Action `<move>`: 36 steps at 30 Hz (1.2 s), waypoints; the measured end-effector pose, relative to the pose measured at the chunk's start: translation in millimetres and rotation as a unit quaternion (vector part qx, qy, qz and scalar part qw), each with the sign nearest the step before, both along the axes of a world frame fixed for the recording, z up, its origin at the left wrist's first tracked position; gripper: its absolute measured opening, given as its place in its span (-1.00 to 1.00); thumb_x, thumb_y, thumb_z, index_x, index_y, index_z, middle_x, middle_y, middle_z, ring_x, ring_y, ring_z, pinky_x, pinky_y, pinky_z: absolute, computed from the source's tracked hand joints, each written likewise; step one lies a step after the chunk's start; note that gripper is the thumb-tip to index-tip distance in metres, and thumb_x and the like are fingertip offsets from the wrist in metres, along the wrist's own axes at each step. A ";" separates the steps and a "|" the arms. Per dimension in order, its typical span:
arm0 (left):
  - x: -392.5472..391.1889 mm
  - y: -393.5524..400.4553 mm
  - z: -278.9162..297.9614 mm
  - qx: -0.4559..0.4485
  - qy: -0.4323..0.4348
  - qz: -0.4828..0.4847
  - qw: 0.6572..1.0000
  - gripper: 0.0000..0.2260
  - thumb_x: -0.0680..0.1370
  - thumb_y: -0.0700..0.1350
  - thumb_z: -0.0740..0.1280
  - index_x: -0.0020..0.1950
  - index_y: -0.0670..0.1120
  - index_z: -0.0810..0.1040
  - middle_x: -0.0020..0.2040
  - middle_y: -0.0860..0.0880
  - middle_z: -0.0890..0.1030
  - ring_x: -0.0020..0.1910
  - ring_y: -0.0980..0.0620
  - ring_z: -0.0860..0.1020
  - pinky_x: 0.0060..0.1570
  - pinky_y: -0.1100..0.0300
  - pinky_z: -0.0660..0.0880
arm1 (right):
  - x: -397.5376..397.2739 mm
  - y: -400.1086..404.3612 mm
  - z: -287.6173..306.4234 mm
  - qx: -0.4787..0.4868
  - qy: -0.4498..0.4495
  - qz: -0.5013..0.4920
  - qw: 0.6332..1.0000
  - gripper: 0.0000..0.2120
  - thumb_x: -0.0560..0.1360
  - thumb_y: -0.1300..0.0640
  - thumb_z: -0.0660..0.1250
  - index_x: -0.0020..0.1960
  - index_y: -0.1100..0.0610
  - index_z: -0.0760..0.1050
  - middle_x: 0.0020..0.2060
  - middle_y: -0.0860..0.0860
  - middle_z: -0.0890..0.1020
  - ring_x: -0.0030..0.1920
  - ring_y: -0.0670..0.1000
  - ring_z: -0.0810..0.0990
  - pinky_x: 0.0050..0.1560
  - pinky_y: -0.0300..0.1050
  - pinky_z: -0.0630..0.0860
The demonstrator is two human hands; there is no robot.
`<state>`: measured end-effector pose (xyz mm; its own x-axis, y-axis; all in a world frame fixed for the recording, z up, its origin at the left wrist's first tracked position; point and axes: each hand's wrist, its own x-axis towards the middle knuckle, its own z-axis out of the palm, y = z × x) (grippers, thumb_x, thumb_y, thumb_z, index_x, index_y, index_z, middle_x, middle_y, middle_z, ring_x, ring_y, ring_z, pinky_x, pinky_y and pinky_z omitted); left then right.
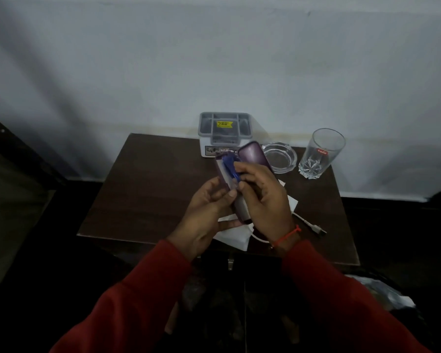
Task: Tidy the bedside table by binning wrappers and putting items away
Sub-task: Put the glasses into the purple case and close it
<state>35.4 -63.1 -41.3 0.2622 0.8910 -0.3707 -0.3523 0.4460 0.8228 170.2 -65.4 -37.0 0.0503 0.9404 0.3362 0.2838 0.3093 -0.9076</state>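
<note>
An open purple hard case (253, 156), likely for glasses, is held above the dark wooden bedside table (148, 189). My left hand (206, 212) cups its lower half from below. My right hand (262, 192) pinches a blue item (228, 165), apparently a cloth or glasses, against the case's pale inner lining. The raised lid points toward the far right. White tissue or paper (236, 234) lies on the table under my hands, partly hidden.
A grey-topped white organiser box (224, 133) with a yellow sticker stands at the table's back edge. A glass ashtray (280, 157) and a tall drinking glass (318, 154) stand at the back right. A white cable with plug (313, 228) lies front right. A dark bag (382, 291) sits lower right.
</note>
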 end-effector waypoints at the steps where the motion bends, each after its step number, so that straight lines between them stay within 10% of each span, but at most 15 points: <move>1: 1.1 -0.6 -0.4 -0.001 0.002 -0.004 1.000 -0.69 0.64 -0.23 0.31 0.39 -0.05 0.51 0.28 -0.13 0.65 0.25 -0.23 0.63 -0.04 -0.10 0.66 | 0.3 0.8 0.5 -0.008 0.012 -0.001 1.000 -0.65 0.52 0.40 0.30 0.26 0.17 0.55 0.18 0.08 0.58 0.10 0.00 0.64 0.17 0.03 0.59; 15: 2.0 1.8 -7.7 0.027 -0.025 -0.015 0.999 -0.64 0.64 -0.28 0.29 0.38 0.03 0.52 0.22 -0.07 0.69 0.21 -0.09 0.66 -0.12 0.01 0.65 | 1.5 8.3 8.7 -0.137 0.265 -0.029 0.954 -0.70 0.53 0.42 0.30 0.23 0.25 0.56 -0.03 0.19 0.64 -0.27 -0.07 0.61 -0.25 -0.26 0.59; 24: 6.3 1.5 -5.9 0.008 -0.002 0.021 1.000 -0.66 0.64 -0.31 0.27 0.37 -0.02 0.52 0.25 -0.11 0.67 0.21 -0.18 0.65 -0.02 -0.10 0.67 | -2.1 8.1 0.3 -0.139 0.124 -0.069 0.980 -0.71 0.47 0.35 0.40 0.09 0.04 0.62 -0.07 0.03 0.69 -0.04 -0.01 0.65 0.15 0.01 0.60; 36: 9.6 -0.4 -8.2 0.001 0.004 0.034 0.999 -0.65 0.65 -0.31 0.26 0.42 -0.07 0.48 0.16 -0.07 0.70 0.03 -0.06 0.69 -0.15 -0.03 0.68 | 3.5 5.6 3.7 -0.002 -0.118 -0.123 0.985 -0.76 0.47 0.22 0.43 0.14 0.12 0.63 -0.11 0.00 0.70 -0.13 -0.08 0.67 -0.04 -0.24 0.59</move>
